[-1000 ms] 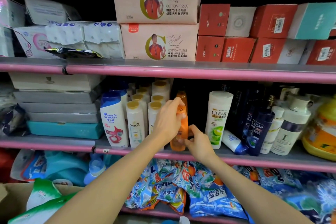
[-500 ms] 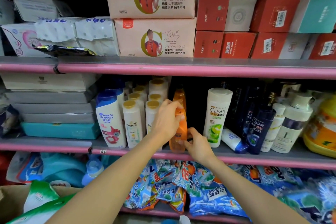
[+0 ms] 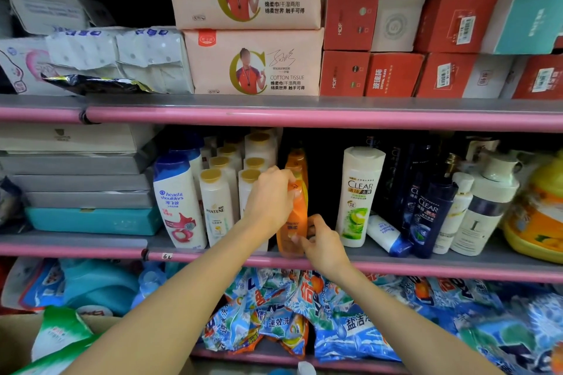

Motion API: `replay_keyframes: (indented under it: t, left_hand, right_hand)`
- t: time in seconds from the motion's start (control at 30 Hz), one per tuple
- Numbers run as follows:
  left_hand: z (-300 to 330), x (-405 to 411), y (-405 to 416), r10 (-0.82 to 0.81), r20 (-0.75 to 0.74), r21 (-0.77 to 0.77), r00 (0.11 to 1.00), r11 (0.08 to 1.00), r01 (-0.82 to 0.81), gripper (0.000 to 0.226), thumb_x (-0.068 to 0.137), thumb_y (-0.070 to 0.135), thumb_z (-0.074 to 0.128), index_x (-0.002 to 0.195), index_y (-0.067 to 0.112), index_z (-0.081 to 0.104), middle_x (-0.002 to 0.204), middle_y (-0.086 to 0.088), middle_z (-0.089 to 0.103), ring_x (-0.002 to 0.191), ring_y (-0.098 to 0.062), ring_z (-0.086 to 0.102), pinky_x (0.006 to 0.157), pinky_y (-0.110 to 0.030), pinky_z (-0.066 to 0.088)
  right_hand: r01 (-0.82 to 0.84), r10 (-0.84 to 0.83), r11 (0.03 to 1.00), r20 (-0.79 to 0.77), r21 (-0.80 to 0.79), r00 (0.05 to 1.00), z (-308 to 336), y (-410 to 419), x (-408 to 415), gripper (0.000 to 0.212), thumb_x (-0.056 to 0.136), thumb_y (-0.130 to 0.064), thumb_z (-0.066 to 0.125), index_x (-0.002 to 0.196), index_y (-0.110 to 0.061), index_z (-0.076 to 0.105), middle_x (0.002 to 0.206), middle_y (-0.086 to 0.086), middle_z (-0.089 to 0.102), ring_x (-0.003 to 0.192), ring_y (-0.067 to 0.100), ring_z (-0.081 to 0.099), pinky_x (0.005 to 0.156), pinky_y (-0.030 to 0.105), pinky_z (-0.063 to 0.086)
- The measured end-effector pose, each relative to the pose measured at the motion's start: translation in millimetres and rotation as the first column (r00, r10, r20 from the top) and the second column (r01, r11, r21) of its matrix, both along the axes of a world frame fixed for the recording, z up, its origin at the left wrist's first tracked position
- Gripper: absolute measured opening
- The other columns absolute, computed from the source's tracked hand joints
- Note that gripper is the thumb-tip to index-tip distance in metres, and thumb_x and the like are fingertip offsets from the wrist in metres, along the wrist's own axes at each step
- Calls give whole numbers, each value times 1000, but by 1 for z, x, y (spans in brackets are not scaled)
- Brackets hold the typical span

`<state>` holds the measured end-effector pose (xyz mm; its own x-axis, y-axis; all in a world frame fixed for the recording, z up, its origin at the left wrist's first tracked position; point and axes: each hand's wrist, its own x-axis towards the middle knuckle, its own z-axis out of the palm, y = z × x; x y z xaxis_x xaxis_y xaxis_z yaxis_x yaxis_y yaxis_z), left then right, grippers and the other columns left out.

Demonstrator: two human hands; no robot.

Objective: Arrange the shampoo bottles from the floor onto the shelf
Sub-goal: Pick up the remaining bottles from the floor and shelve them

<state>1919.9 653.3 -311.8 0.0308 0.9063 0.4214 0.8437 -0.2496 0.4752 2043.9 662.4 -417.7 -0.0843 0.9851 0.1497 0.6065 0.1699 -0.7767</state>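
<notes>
Looking down at pink-edged shop shelves, we start at the far left of the middle shelf (image 3: 91,242), where flat grey boxes (image 3: 79,183) sit stacked on a teal box (image 3: 94,220). Next comes a white bottle with a blue cap reading "head & shoulders" (image 3: 178,204), then white gold-capped bottles, the front one marked "PANTENE" (image 3: 216,207), with more rows behind. Our left hand (image 3: 268,198) curls its fingers around the upper part of the orange shampoo bottle (image 3: 294,222), which stands upright at the front edge of the middle shelf, another orange bottle (image 3: 297,160) just behind it. Our right hand (image 3: 323,242) pinches the same bottle low on its right side, thumb and fingertips against the label; the small print there is too blurred to read. Just right of the hands stands a tall white bottle reading "CLEAR" (image 3: 359,195) with a green design, and a small white and blue bottle (image 3: 385,236) lies tipped beside it. Dark navy "CLEAR" bottles (image 3: 428,213) follow, then white pump bottles (image 3: 484,213) and a yellow and orange jug (image 3: 539,216) at the edge. Above, two pink packs read "COTTON TISSUE" (image 3: 253,62), with red boxes (image 3: 393,74) to their right. Below, blue detergent bags (image 3: 350,323) with Chinese writing fill the bottom shelf.
</notes>
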Motion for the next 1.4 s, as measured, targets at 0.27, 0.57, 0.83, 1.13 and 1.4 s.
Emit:
replay_keyframes:
  t: [0.27, 0.57, 0.83, 1.13, 1.4]
  left_hand:
    - [-1, 1, -3, -4, 6, 22, 1000, 1000, 4, 29, 90, 17, 62, 119, 13, 62, 117, -5, 54, 105, -20, 56, 79, -21, 41]
    - [3, 36, -16, -95, 31, 176, 995, 980, 88, 17, 92, 22, 56, 106, 21, 66, 108, 1, 58, 103, -18, 53, 92, -36, 42]
    - [19, 62, -9, -199, 2, 118, 980, 973, 198, 17, 92, 22, 55, 106, 20, 64, 102, 1, 57, 98, -16, 58, 87, -37, 47]
    - [42, 67, 32, -257, -227, -48, 940, 966, 252, 63, 89, 22, 60, 146, 27, 33, 152, 0, 32, 137, -23, 34, 109, -38, 36]
    - [52, 57, 66, -196, -331, -171, 923, 974, 146, 50, 88, 17, 60, 136, 26, 49, 137, -5, 53, 124, -27, 50, 103, -38, 42]
  right_hand:
    - [-14, 13, 1000, 41, 23, 999, 6, -5, 8, 34, 91, -28, 60, 118, -11, 48, 112, 8, 66, 94, 23, 65, 83, 38, 53]
    - [363, -325, 874, -168, 322, 931, 52, -1, 77, 54, 74, -24, 74, 113, -13, 38, 110, 3, 40, 90, 18, 47, 75, 33, 42]
    - [82, -116, 989, -296, -124, 948, 28, 25, 100, 72, 74, -26, 80, 132, -16, 38, 110, -3, 60, 95, 12, 60, 80, 28, 50]
    - [1, -37, 994, -323, -109, 946, 17, 36, 96, 44, 80, -22, 75, 117, -18, 52, 107, -1, 65, 89, 1, 59, 65, 8, 46]
    - [-20, -1, 997, -288, -73, 958, 7, 49, 72, 49, 80, -30, 75, 123, -19, 53, 114, 0, 67, 104, 16, 63, 85, 28, 51]
